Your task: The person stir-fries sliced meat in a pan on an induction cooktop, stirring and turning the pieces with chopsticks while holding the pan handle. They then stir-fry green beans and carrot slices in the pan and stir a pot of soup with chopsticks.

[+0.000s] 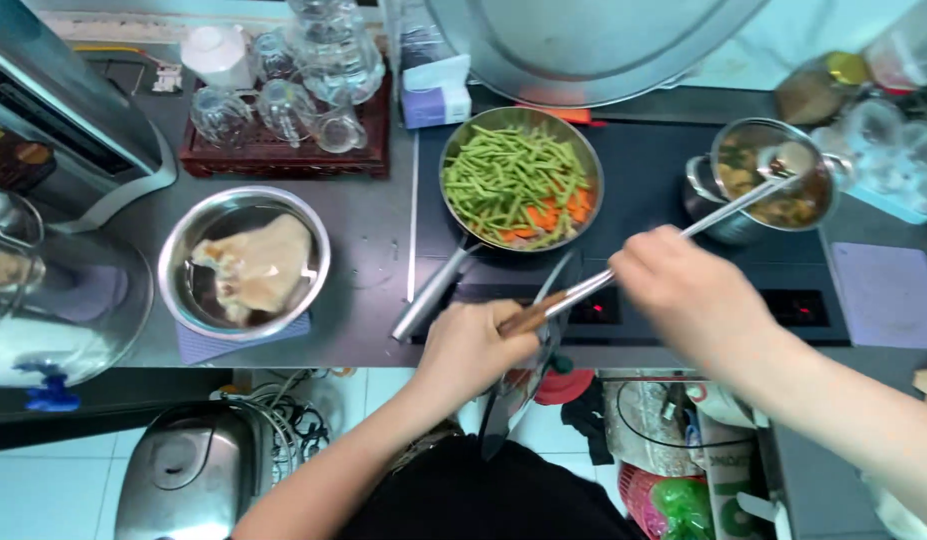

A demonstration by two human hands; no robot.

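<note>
Two hands busy: right hand (683, 290) fingers clamped on ladle (743, 200) reaching pot (768, 180) at 2 o'clock; left hand (473, 345) fingers closed on wooden-handled utensil (528, 315).

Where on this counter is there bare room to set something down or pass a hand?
Bare grey counter lies between the steel bowl and the frying pan. The dark cooktop is free between that pan and the small pot, though the ladle crosses it. The glassware tray behind is crowded.

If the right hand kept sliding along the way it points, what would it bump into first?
Probably the small pot of food on the black cooktop. The right hand points up-right along its ladle, whose bowl already sits there. Depth is unclear.
</note>
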